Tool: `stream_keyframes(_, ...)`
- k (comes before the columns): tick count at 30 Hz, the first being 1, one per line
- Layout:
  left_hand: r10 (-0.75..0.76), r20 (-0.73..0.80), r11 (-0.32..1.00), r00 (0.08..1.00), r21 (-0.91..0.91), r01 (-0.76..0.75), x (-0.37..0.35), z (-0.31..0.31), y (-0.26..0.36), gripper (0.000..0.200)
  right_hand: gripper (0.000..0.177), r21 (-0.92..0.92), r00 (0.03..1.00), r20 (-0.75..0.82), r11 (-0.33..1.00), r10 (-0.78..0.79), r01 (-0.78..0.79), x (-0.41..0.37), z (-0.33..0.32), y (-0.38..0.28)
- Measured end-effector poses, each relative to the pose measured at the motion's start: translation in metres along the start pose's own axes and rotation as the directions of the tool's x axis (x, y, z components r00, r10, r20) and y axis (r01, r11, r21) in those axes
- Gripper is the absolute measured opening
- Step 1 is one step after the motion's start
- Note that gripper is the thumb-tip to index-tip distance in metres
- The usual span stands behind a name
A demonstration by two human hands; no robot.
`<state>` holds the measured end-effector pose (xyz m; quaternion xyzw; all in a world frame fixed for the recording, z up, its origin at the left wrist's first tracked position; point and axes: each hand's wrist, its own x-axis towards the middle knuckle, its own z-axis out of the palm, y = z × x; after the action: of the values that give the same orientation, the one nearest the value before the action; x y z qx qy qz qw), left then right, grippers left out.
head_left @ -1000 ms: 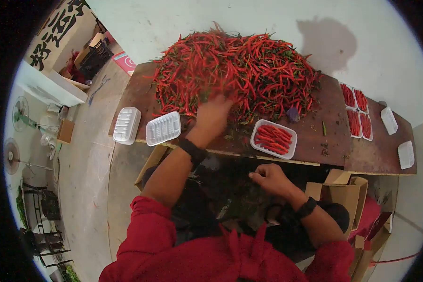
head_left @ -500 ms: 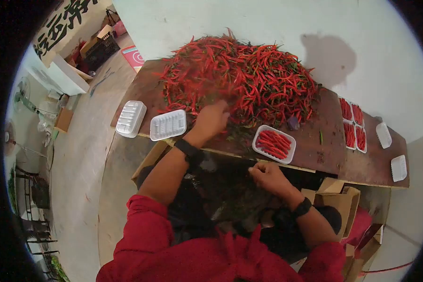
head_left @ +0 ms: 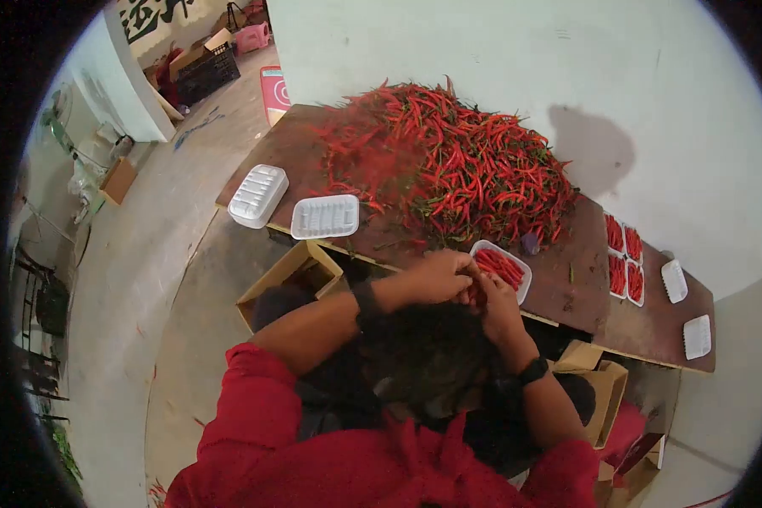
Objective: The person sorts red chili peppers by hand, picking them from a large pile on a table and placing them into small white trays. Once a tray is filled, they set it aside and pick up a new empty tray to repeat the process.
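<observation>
A small bunch of chillies (head_left: 476,294) sits pinched between the two hands, just over the near edge of the table (head_left: 571,284). Only a patch of red shows between the fingers. The left hand (head_left: 436,275) is curled over the bunch from the left with its fingers closed down on it. The right hand (head_left: 501,306) comes up from below, fingers bent and pressed against the bunch and against the left hand's fingertips. Both grips are tight, with no gap showing. How many chillies they hold cannot be told.

Just beyond the hands, touching the right hand's knuckles in this view, lies a white tray (head_left: 526,276) partly filled with red chillies laid side by side. Behind it a big heap of chillies (head_left: 466,161) covers the middle of the table, up against the pale wall.

To the left of the heap an empty tray (head_left: 325,217) lies near the table's front edge. A stack of trays (head_left: 258,195) sits upside down at the corner. Further right stand four filled trays (head_left: 623,254) close together, then two more empty ones (head_left: 674,281) well apart from the hands.

Each wrist wears a black band (head_left: 366,300), and the sleeves are red. An open cardboard box (head_left: 292,273) stands on the floor under the table's left end.
</observation>
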<state>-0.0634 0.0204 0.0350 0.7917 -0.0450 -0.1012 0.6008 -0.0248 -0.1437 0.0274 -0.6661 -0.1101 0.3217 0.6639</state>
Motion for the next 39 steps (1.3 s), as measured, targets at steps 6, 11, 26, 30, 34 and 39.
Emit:
stream_keyframes(6, 0.447, -0.247, 0.731, 0.86, 0.655, -0.192, 0.013, -0.04, -0.023, 0.02, 0.023, 0.204, 0.998, -0.05, 0.979, 0.027, -0.017, -0.01, -0.006, -0.002)
stream_keyframes(11, 0.412, -0.395, 0.582, 0.821, 0.807, 0.097, 0.011, -0.086, -0.049, 0.02, 0.017, 0.359, 0.992, -0.071, 0.93, 0.106, -0.073, -0.009, -0.024, 0.003)
stream_keyframes(26, 0.397, -0.357, 0.541, 0.846, 0.835, 0.098, 0.085, -0.049, -0.041, 0.017, 0.016, 0.469, 0.982, 0.103, 0.863, 0.161, -0.19, 0.021, -0.008, 0.016)
stream_keyframes(30, 0.237, -0.398, 0.481, 0.886, 0.841, 0.249, 0.094, -0.048, -0.04, 0.018, 0.018, 0.435, 0.984, 0.095, 0.883, 0.151, -0.177, 0.019, -0.007, 0.008)
stream_keyframes(34, 0.217, -0.484, 0.596, 0.848, 0.753, 0.277, 0.085, -0.054, -0.037, 0.018, 0.017, 0.416, 0.984, 0.073, 0.892, 0.163, -0.178, 0.022, -0.006, 0.001)
stream_keyframes(39, 0.228, -0.475, 0.83, 0.85, 0.551, 0.086, 0.068, -0.066, -0.03, 0.019, 0.016, 0.442, 0.991, 0.062, 0.887, 0.121, -0.135, 0.028, -0.005, -0.004)
